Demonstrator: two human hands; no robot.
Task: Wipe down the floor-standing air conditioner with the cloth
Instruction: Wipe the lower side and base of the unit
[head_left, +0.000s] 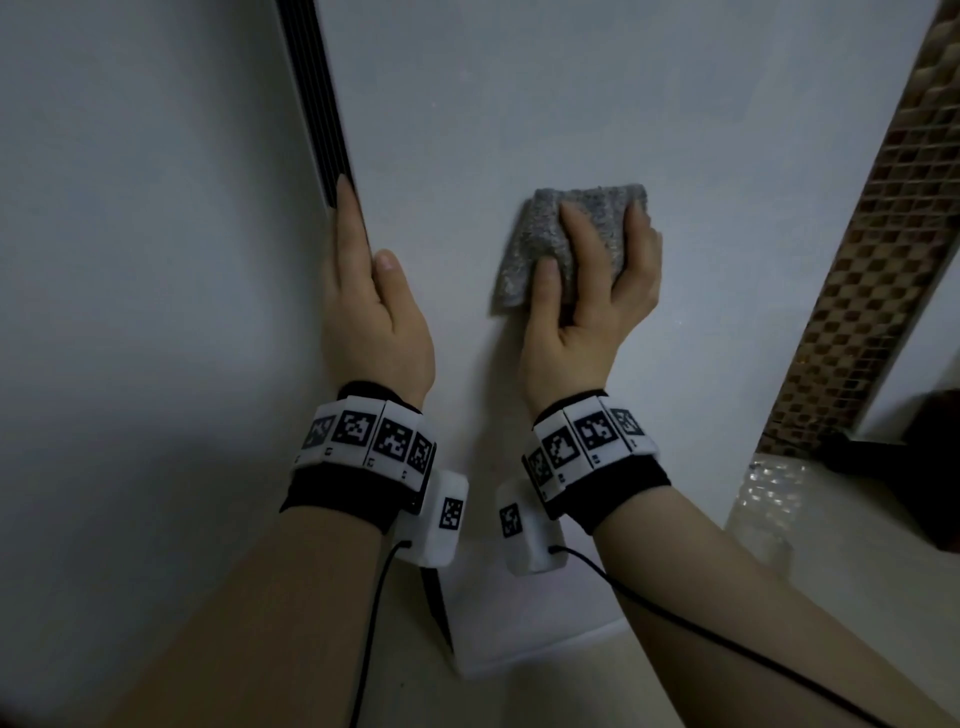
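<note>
Head view: my right grip (587, 301) clasps cloth (519, 249) on air conditioner (493, 104); left grip (374, 312), held flat, braces at nine o'clock; press evenly.

Matt casing, rough cloth, glossy tile.
The air conditioner (467, 104) looks like smooth, matt white plastic, its vent slot (317, 104) at 11 o'clock dark and ribbed. The cloth (530, 249) is grey, coarse, nubbly fabric. The mosaic strip (857, 291) at 3 o'clock has small brown tiles; the pale floor (769, 499) at 4 o'clock is glossy. Wristbands (363, 441) pair black fabric with white plastic.
</note>
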